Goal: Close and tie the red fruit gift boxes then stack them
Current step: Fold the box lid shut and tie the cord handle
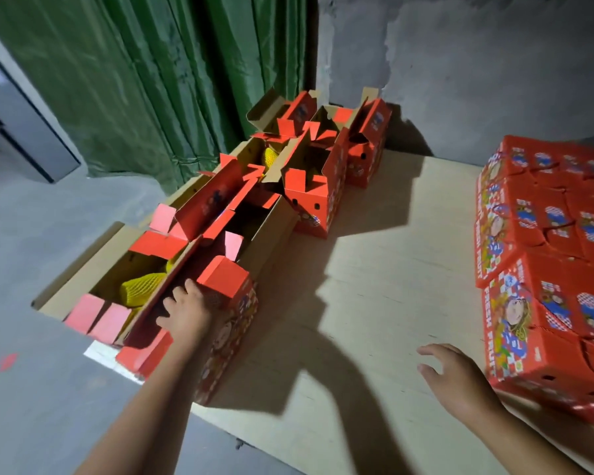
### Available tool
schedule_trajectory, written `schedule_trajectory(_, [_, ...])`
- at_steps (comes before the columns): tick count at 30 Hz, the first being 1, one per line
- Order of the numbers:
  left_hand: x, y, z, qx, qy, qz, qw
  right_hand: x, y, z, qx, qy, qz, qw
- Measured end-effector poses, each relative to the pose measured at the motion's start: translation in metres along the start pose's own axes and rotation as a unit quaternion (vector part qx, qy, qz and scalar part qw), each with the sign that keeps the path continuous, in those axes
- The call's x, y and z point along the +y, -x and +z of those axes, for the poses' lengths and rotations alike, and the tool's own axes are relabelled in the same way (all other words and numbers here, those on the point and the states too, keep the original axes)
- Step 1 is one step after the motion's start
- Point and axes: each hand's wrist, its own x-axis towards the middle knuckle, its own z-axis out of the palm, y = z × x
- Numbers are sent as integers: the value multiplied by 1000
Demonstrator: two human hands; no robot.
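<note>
Several red fruit gift boxes stand open in a row along the left edge of a pale board. The nearest open box [230,323] has its flaps up, and yellow foam-netted fruit [141,286] shows in the box beside it. My left hand [186,313] reaches into the nearest box with its fingers over the inner wall; what they hold is hidden. My right hand [456,375] hovers open above the board, just left of a stack of closed red boxes [546,286] at the right.
The pale board [391,269] lies on a grey concrete floor. A green curtain [151,80] hangs behind the open boxes, and a grey wall [460,63] stands at the back. More open boxes [323,186] sit farther along the row.
</note>
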Motion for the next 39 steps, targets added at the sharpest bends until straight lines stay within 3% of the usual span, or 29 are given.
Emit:
schedule_trajectory(7, [5, 9, -23, 99, 52, 88, 990, 19, 10, 2, -12, -6, 43, 999])
schedule_trajectory(25, [19, 102, -7, 68, 5, 252, 965, 16, 28, -7, -6, -136, 102, 985])
schedule_trajectory(31, [46, 159, -5, 22, -7, 344, 939, 16, 40, -13, -1, -188, 128, 974])
schedule_trajectory(39, [88, 233, 16, -55, -32, 480, 875, 11, 52, -42, 48, -311, 124, 941])
